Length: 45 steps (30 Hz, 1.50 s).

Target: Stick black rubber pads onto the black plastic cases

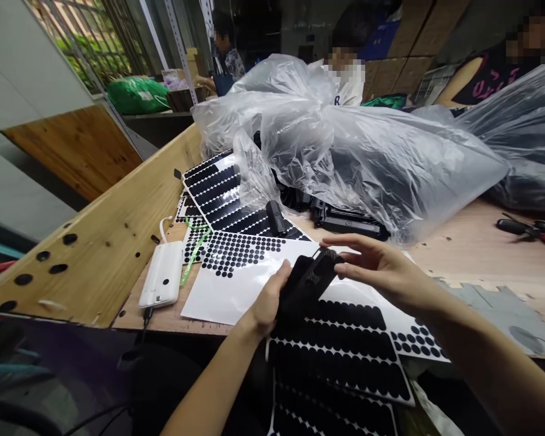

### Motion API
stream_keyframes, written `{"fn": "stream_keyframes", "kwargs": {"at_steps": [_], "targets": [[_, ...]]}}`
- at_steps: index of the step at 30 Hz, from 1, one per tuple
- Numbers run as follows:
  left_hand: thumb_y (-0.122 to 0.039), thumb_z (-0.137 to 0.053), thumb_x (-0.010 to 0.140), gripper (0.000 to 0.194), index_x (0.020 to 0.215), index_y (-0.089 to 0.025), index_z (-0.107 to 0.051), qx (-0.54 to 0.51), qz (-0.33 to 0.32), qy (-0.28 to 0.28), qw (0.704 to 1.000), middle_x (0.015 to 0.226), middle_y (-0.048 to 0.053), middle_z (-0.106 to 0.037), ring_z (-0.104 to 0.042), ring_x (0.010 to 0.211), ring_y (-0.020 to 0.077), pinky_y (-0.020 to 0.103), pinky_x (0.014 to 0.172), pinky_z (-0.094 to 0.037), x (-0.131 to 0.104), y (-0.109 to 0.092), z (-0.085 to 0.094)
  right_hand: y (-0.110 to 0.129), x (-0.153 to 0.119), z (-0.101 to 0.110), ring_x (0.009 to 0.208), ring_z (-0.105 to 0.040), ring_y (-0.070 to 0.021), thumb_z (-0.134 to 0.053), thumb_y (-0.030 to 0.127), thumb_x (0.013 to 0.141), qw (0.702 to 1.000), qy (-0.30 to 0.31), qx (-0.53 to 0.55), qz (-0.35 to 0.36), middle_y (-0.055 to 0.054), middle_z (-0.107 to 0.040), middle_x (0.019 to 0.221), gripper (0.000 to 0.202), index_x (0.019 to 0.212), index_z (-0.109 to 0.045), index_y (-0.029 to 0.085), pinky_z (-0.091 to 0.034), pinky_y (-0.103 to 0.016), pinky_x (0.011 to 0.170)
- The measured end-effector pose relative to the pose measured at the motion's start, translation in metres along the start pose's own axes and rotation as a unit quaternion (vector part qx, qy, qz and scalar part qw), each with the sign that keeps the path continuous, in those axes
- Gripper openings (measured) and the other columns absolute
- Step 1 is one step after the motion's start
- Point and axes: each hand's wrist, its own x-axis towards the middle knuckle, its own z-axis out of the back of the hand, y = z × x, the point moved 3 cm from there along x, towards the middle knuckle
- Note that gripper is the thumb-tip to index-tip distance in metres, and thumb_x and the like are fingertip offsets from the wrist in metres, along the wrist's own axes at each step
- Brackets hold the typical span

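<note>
My left hand (269,298) grips a dark, boxy plastic part (306,275) above the near edge of the table. My right hand (375,261) has its thumb and fingertips closed on the part's upper right end. Its exact kind cannot be made out. Under my hands lies a white sheet with round black stickers (236,251), partly peeled. Another sheet of black dot stickers (345,339) juts over the table edge below the part. A third dotted sheet (218,188) lies behind, with a small black plastic piece (276,218) on it.
Large clear plastic bags (367,157) bulge across the back, with black plastic parts (349,221) at their front. A white power bank (162,275) with cables sits left, beside a wooden side board (95,236). Pliers (533,230) lie right. Several people are beyond the bags.
</note>
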Motion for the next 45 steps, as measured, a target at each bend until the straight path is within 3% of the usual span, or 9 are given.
{"fn": "stream_keyframes", "kwargs": {"at_steps": [7,11,15,19,22,29,33,36,45], "targets": [[-0.051,-0.079,0.083,0.048,0.109,-0.014,-0.065,-0.103,-0.036,-0.045,0.993,0.077,-0.002,-0.051,-0.052,0.061,0.0093,0.021,0.055,-0.049,0.005,-0.004,0.007,-0.030,0.006,0.056,0.122,-0.068,-0.0263,-0.082,0.045,0.081,0.987,-0.130,0.080,-0.052,-0.002,-0.070,0.136,0.047,0.126,-0.069,0.041,-0.059,-0.042,0.101],[-0.045,-0.083,0.082,0.047,0.113,-0.014,-0.066,-0.167,-0.052,-0.048,0.983,0.084,-0.001,-0.051,-0.054,0.067,0.0068,0.012,0.044,-0.037,0.005,-0.008,0.013,-0.057,0.009,0.079,0.118,-0.066,-0.0380,-0.075,0.048,0.082,0.962,-0.204,-0.177,-0.047,-0.012,-0.073,0.127,0.042,0.117,-0.073,0.026,-0.051,-0.064,0.103],[-0.042,-0.082,0.083,0.046,0.114,-0.013,-0.066,-0.213,-0.050,-0.052,0.974,0.102,0.008,-0.063,-0.059,0.069,0.0075,0.010,0.043,-0.034,0.006,-0.009,0.019,-0.046,-0.002,0.032,0.112,-0.063,-0.0389,-0.061,0.042,0.095,0.871,-0.219,-0.428,0.099,-0.017,-0.074,0.113,0.031,0.110,-0.074,0.018,-0.049,-0.064,0.098],[-0.047,-0.071,0.089,0.036,0.109,-0.017,-0.064,-0.233,-0.056,-0.033,0.970,0.080,0.003,-0.063,-0.053,0.052,0.0070,0.013,0.042,-0.032,0.007,-0.010,0.021,-0.038,0.000,-0.041,0.102,-0.066,-0.0321,-0.055,0.037,0.102,0.905,-0.034,-0.406,0.121,-0.014,-0.076,0.107,0.028,0.115,-0.071,0.018,-0.054,-0.051,0.089],[-0.040,-0.061,0.095,0.027,0.109,-0.017,-0.064,-0.275,-0.080,-0.012,0.958,0.067,-0.004,-0.049,-0.040,0.045,0.0048,0.015,0.043,-0.031,0.006,-0.014,0.021,-0.041,0.011,-0.065,0.099,-0.066,-0.0319,-0.063,0.033,0.096,0.915,0.020,-0.390,0.102,-0.013,-0.074,0.105,0.024,0.114,-0.071,0.018,-0.052,-0.049,0.088],[-0.026,-0.066,0.091,0.034,0.122,-0.014,-0.067,-0.271,-0.112,-0.027,0.956,0.074,-0.003,-0.052,-0.052,0.062,0.0084,0.024,0.066,-0.055,-0.015,-0.008,0.016,-0.049,0.005,-0.041,0.091,-0.070,-0.0249,-0.069,0.047,0.091,0.982,0.056,-0.167,-0.072,-0.007,-0.077,0.099,0.028,0.101,-0.075,0.022,-0.052,-0.038,0.084],[-0.031,-0.079,0.086,0.037,0.117,-0.015,-0.070,-0.179,-0.122,-0.084,0.973,0.080,-0.001,-0.059,-0.060,0.070,0.0107,0.032,0.077,-0.063,-0.023,0.004,0.010,-0.050,-0.015,-0.032,0.102,-0.070,-0.0247,-0.073,0.054,0.088,0.983,0.080,-0.022,-0.165,-0.007,-0.077,0.109,0.040,0.111,-0.076,0.022,-0.051,-0.038,0.093],[-0.035,-0.081,0.085,0.037,0.114,-0.014,-0.071,-0.167,-0.121,-0.095,0.974,0.082,-0.001,-0.060,-0.061,0.070,0.0105,0.033,0.075,-0.065,-0.022,0.007,0.009,-0.055,-0.024,-0.033,0.087,-0.068,-0.0195,-0.076,0.053,0.086,0.977,0.047,0.017,-0.208,-0.003,-0.075,0.095,0.044,0.117,-0.072,0.023,-0.051,-0.032,0.078],[-0.039,-0.086,0.079,0.073,0.143,-0.022,-0.055,-0.103,-0.117,-0.061,0.986,0.083,-0.002,-0.064,-0.063,0.052,0.0091,0.021,0.050,-0.054,-0.019,0.008,0.014,-0.050,-0.037,-0.059,0.102,-0.070,-0.0250,-0.064,0.031,0.095,0.973,-0.068,-0.220,0.010,-0.008,-0.076,0.111,0.012,0.103,-0.071,0.025,-0.054,-0.043,0.093]]}}
